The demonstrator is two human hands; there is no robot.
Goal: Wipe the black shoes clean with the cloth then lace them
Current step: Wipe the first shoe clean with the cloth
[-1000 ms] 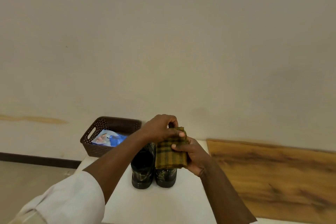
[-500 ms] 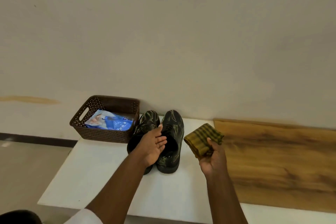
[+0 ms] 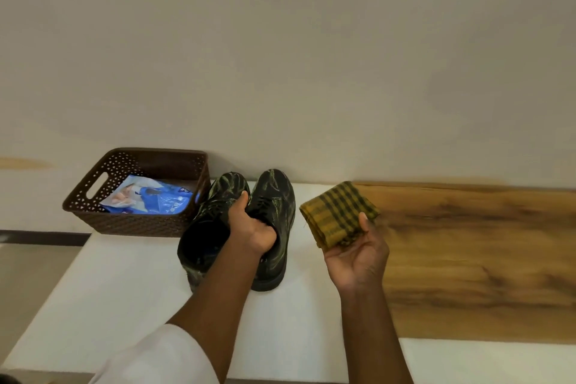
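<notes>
Two black shoes with greenish streaks stand side by side on the white table (image 3: 93,296), toes toward the wall. My left hand (image 3: 251,224) grips the left shoe (image 3: 205,227) at its inner rim, thumb over the tongue area, fingers curled between the shoes. The right shoe (image 3: 277,196) stands untouched beside it. To the right, my right hand (image 3: 358,254) holds a folded yellow-and-black checked cloth (image 3: 338,215) above the table, palm up, thumb on the cloth's edge. No laces are visible.
A brown perforated plastic basket (image 3: 137,221) sits at the table's back left, holding a blue-and-white packet (image 3: 149,198). A wooden board (image 3: 483,259) covers the table's right side. A plain wall runs right behind the shoes. Floor lies to the left.
My left hand let go of the cloth, dropped to the shoes and closed on the left shoe's rim. My right hand carried the folded cloth off to the right. The camera tilted down.
</notes>
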